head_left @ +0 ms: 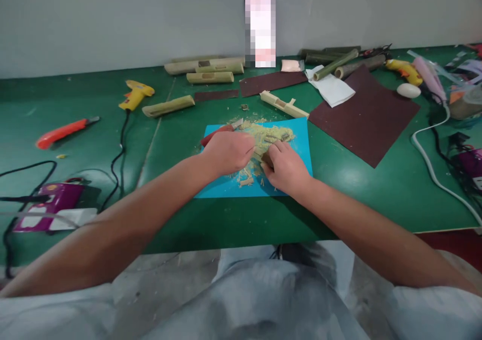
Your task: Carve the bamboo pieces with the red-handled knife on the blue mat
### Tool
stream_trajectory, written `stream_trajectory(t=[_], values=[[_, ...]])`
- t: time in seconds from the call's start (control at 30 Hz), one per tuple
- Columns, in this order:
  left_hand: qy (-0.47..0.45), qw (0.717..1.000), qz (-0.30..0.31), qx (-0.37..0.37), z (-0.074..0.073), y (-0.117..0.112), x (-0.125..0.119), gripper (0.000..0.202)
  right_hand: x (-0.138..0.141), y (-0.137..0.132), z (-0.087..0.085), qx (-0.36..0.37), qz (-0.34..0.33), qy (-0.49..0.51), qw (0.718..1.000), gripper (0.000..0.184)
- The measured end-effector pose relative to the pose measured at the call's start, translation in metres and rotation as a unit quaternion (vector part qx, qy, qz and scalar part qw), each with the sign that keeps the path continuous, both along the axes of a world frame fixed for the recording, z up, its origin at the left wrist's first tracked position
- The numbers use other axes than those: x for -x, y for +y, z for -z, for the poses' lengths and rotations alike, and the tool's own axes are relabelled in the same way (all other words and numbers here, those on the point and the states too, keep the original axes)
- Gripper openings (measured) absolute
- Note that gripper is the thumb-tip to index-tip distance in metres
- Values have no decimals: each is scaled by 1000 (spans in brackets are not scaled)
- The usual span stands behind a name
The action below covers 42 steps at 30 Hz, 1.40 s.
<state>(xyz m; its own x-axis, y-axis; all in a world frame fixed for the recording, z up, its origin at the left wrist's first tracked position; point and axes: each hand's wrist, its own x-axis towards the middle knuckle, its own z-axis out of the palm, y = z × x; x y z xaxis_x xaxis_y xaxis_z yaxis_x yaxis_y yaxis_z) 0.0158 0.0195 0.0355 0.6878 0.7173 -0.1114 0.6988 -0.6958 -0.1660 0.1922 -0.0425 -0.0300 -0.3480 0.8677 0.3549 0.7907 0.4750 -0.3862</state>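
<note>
Bare left hand (230, 152): I see it curled over a flat blue rectangular sheet (226, 189), fingers folded together into a fist; I cannot tell what, if anything, they grip.
Bare right hand (285, 166): just beside the left one; I see thumb and bent fingers pinching a small brown piece (266, 159).
Brown piece position: over the blue sheet, between the two hands; the fingers cover much of it, so I can't make out its full shape.
Pale yellow-green shavings (282, 130): scattered over the sheet, thickest beyond my view of the hands.
Red-handled knife with a short pale blade (218, 134): lying just beyond the left hand, blade pointing toward the shavings.
Pale, notched bamboo piece (280, 106): on the green tabletop (241, 224), past the sheet's far edge.
Dark brown angular sheet (371, 124): to my right, partly under a folded white paper (335, 93).
Yellow glue gun with a black cord (135, 96): to my left, near a cutter with an orange-red handle (66, 132).
</note>
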Motion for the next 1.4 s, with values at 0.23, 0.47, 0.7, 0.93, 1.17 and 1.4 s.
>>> stream_trajectory(t=[0.23, 0.47, 0.7, 0.93, 1.17, 1.4], values=[[-7, 1000, -10, -5, 1, -8, 1, 28, -1, 0, 1, 5, 2, 5, 1000, 1], [-28, 999, -7, -20, 4, -6, 0, 21, -2, 1, 1, -6, 5, -2, 1000, 6], [-13, 999, -21, -29, 4, -7, -3, 27, -2, 2, 5, -21, -4, -4, 1000, 4], [8, 999, -35, -14, 2, -12, -3, 27, -2, 2, 1, -14, -8, -30, 999, 4], [-31, 999, -32, -10, 11, -10, 1, 27, -3, 3, 2, -6, 2, -12, 1000, 5], [-26, 999, -41, 15, 4, -13, -6, 22, -5, 3, 4, 6, 0, 10, 1000, 9]])
